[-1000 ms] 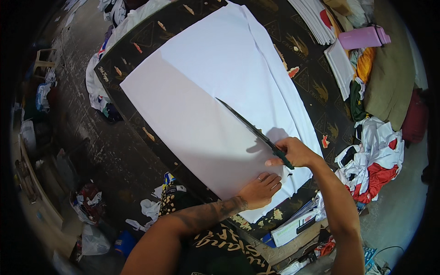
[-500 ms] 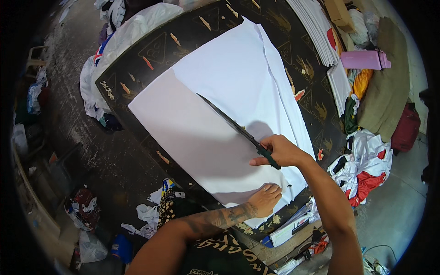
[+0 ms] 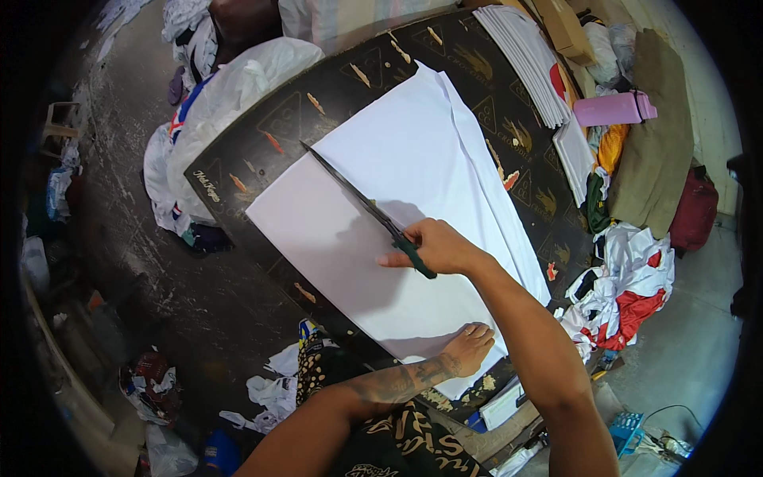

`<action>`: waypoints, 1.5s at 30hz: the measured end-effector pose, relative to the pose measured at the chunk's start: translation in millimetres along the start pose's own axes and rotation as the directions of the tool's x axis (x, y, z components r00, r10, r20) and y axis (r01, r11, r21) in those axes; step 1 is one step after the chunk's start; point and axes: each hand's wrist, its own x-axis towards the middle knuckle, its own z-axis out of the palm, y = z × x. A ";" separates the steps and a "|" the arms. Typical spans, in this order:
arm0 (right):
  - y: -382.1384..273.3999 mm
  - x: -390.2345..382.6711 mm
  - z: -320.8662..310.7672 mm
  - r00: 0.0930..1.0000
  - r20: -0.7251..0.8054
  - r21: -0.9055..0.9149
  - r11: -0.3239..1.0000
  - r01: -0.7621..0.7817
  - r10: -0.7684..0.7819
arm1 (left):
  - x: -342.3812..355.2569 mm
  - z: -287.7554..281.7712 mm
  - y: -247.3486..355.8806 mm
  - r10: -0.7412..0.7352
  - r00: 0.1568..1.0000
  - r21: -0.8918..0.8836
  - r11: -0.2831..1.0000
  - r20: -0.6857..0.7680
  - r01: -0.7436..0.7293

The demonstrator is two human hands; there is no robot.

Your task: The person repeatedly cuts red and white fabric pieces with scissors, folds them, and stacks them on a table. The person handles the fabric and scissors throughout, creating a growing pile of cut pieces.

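Note:
White folded fabric (image 3: 318,230) lies across the dark table (image 3: 230,143) in front of me. In my right hand (image 3: 435,245) are long-bladed shears (image 3: 362,199) with dark green handles, the fingers wrapped round them. Their blades lie along the line between a shaded fabric part and a brighter one, and the tip reaches the cloth's far left edge. I cannot tell how far apart the blades are. Near the close right corner, my left hand (image 3: 470,350) rests palm down on the cloth, fingers stretched out, a ring on one.
Stacked white cloth (image 3: 520,63) and a pink bottle (image 3: 612,109) stand at the far right. White and red garments (image 3: 628,278) lie heaped on the right. A clear plastic bag (image 3: 246,87) sits beyond the left edge. Torn patches mark the tabletop.
My right hand has moved the shears far and left along the fabric, up to its edge. My left hand stays on the near corner. The whole view has shifted slightly.

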 end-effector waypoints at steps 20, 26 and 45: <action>403.3 -371.2 433.8 0.009 -0.690 0.694 0.664 -0.278 0.724 | 125.5 26.2 30.1 0.183 0.970 0.558 0.827 -0.163 -0.062; 396.6 -423.7 353.0 0.047 -0.801 0.589 0.774 0.233 0.596 | -78.5 26.1 137.1 0.519 0.555 -0.461 0.850 0.650 -0.254; 142.1 -134.6 89.9 0.605 -0.739 0.066 0.862 0.503 -0.296 | -129.9 -263.6 -20.9 -0.495 0.388 -0.362 0.857 -0.778 0.368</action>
